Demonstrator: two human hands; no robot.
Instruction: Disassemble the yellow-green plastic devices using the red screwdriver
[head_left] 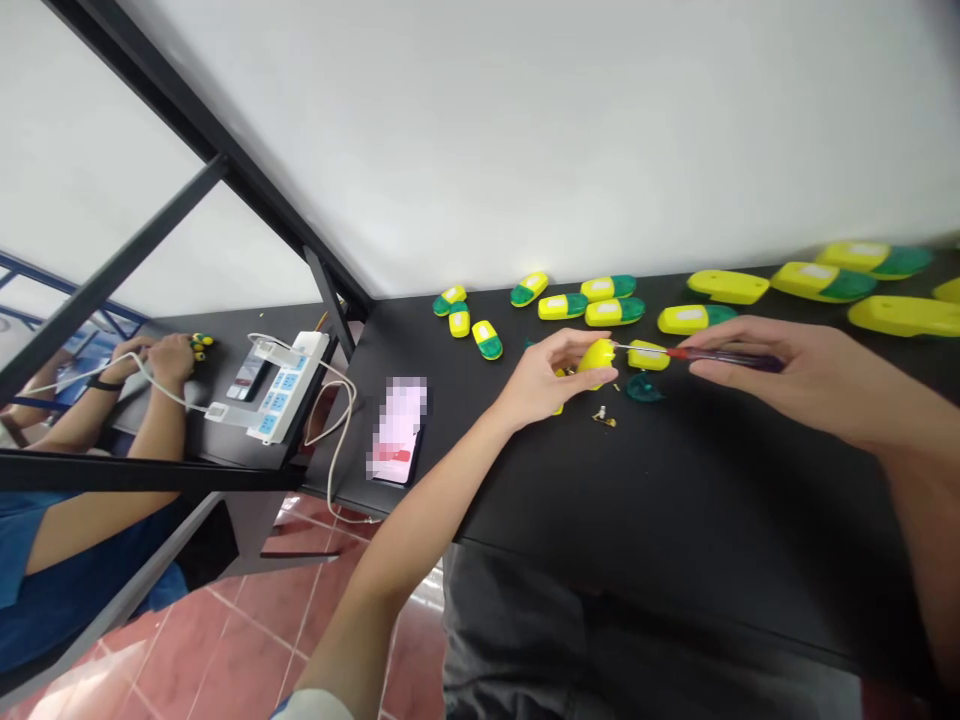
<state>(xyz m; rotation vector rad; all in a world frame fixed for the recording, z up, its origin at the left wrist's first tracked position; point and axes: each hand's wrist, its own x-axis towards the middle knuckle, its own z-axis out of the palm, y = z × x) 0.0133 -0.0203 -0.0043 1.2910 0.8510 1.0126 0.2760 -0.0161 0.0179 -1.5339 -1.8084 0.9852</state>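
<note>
My left hand (546, 380) is closed around a small yellow plastic shell (598, 357), held just above the black table (675, 490). My right hand (780, 368) grips a screwdriver (705, 354) with a red and dark handle; its thin metal tip points left into the yellow shell. A second yellow piece (648, 354) lies right behind the shaft. A loose green cap (643, 388) and a tiny metal part (602, 416) rest on the table below the hands.
Several yellow-and-green devices (592, 300) line the table's back edge by the white wall. A phone (397, 430) lies at the left corner. On the left, another person's hands (161, 360) work beside a white power strip (289, 385) on a neighbouring table.
</note>
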